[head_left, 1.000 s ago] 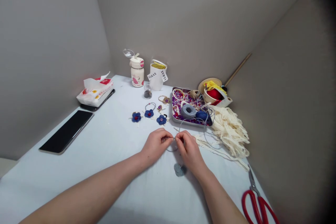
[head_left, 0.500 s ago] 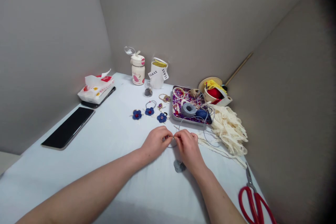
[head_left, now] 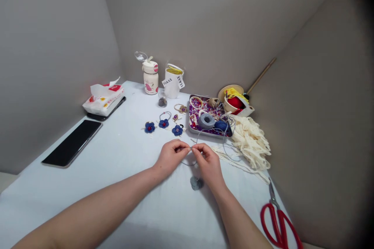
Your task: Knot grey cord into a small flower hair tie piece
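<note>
My left hand (head_left: 172, 155) and my right hand (head_left: 207, 160) meet fingertip to fingertip above the table, both closed in a pinch. Between them they hold a thin grey cord (head_left: 189, 164), which hangs in a loop under the fingers. The exact spot they pinch is too small to make out. Below my right hand lies a small grey-blue fabric piece (head_left: 196, 183). Beyond the hands sits a metal tray (head_left: 209, 135) of beads, with a grey cord spool (head_left: 206, 121) and a blue yarn ball (head_left: 221, 125) in it. Blue flower hair ties (head_left: 164, 123) lie left of the tray.
Cream lace trim (head_left: 251, 140) is heaped at the right, with red-handled scissors (head_left: 277, 218) nearer me. A phone (head_left: 73, 143) and a tissue pack (head_left: 104, 99) lie at the left. A bottle (head_left: 150, 79), a white canister (head_left: 173, 85) and a bowl (head_left: 230, 103) stand at the back.
My fingertips shift slightly against each other on the cord, and the loop below them hangs a little wider. The whole view drifts slightly; the other objects keep their places.
</note>
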Motion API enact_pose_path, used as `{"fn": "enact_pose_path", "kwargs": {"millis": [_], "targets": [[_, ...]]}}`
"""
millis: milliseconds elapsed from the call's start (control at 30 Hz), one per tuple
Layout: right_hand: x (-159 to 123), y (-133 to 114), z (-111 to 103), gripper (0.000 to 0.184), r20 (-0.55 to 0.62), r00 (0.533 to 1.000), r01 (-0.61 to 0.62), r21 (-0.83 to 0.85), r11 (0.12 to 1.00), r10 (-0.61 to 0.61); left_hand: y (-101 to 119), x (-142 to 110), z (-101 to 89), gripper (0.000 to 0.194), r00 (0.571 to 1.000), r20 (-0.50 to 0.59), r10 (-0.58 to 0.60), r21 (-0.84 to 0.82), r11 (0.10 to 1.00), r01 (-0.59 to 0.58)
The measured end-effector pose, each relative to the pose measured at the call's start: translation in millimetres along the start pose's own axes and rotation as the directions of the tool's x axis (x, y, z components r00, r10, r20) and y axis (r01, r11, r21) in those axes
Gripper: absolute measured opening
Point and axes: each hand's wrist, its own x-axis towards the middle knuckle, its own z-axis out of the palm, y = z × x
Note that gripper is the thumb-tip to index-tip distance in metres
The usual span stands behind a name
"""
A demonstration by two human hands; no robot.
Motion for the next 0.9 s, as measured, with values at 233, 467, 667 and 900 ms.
{"fn": "enact_pose_path", "kwargs": {"millis": [233, 467, 667, 900], "targets": [[0.5, 0.4, -0.4, 0.014, 0.021, 0.999, 0.045, -0.066, 0.997, -0.044, -2.7, 0.0, 0.8, 0.012, 0.999, 0.038, 0.029, 0.043, 0.999, -0.030], [3.6, 7.2, -3.8, 0.008, 0.072, 0.992, 0.113, -0.201, 0.973, -0.100, -5.5, 0.6, 0.4, 0.012, 0.994, 0.084, 0.065, 0.150, 0.986, -0.077], [4.7, 7.8, -4.9, 0.007, 0.141, 0.963, 0.269, -0.467, 0.842, -0.230, -4.5, 2.6, -4.1, 0.013, 0.970, 0.164, 0.181, 0.334, 0.915, -0.227], [3.1, 2.9, -3.4, 0.006, 0.237, 0.923, 0.384, -0.635, 0.670, -0.305, -4.1, 0.6, -5.6, 0.011, 0.946, 0.230, 0.228, 0.405, 0.862, -0.306]]}}
